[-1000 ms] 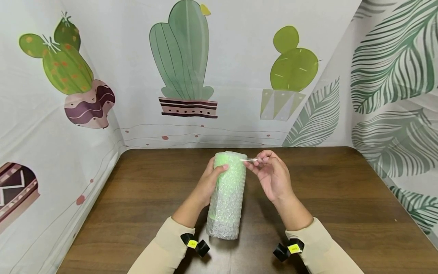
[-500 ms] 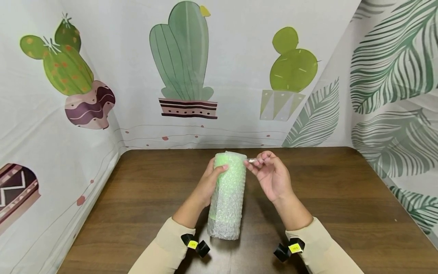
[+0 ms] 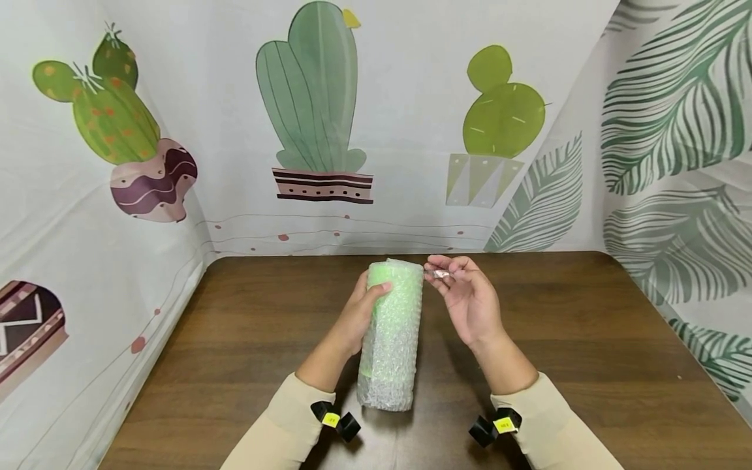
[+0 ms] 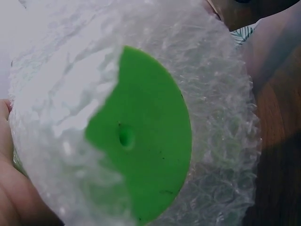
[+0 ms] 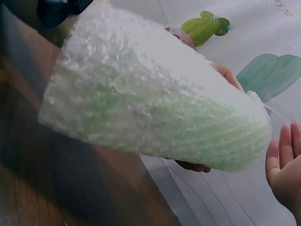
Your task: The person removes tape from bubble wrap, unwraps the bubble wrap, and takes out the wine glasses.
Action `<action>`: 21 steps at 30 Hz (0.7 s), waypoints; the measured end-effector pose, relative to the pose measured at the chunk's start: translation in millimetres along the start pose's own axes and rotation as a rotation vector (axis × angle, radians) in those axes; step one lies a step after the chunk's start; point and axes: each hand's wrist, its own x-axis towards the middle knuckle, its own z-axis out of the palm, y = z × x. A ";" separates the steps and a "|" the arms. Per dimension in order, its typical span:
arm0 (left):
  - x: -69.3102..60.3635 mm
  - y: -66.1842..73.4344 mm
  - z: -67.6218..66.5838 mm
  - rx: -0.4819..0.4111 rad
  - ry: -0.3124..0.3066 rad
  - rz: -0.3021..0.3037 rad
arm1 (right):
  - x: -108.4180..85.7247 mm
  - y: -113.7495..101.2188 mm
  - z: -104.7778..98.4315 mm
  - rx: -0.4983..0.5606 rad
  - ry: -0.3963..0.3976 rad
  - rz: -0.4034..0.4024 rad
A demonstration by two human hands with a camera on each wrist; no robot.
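Observation:
A green cylinder wrapped in bubble wrap [image 3: 390, 339] stands tilted over the table in the head view. My left hand [image 3: 355, 310] grips its upper left side, thumb across the front. In the left wrist view the wrap [image 4: 221, 141] leaves part of a round green end face [image 4: 155, 117] bare, with a small dimple in it. My right hand [image 3: 470, 303] pinches a short clear strip [image 3: 440, 274], seemingly tape, beside the roll's upper right edge. Seen from the right wrist, that hand [image 5: 287, 174] is partly cut off, and a thin clear strand runs from the wrapped end to its fingers.
A brown wooden table [image 3: 252, 326] lies under both hands. Behind it and at the sides hangs a white cloth [image 3: 411, 98] printed with cacti and leaves. Black wrist cameras [image 3: 346, 425] sit on both sleeves.
My right fingers have shifted slightly up and right and spread a little, and the clear strip looks more bunched between them. The left hand keeps its grip on the roll, which has barely moved.

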 end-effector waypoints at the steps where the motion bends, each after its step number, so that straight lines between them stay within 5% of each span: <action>1: 0.0 -0.2 0.1 0.002 0.000 0.001 | -0.2 0.2 -0.3 -0.023 -0.012 -0.020; 7: 0.4 -2.1 0.4 0.003 -0.002 0.004 | -1.9 1.5 -0.5 -0.117 -0.059 -0.097; 21: 0.6 -1.2 1.4 -0.006 -0.017 0.005 | -4.9 3.8 6.6 -0.344 0.021 -0.074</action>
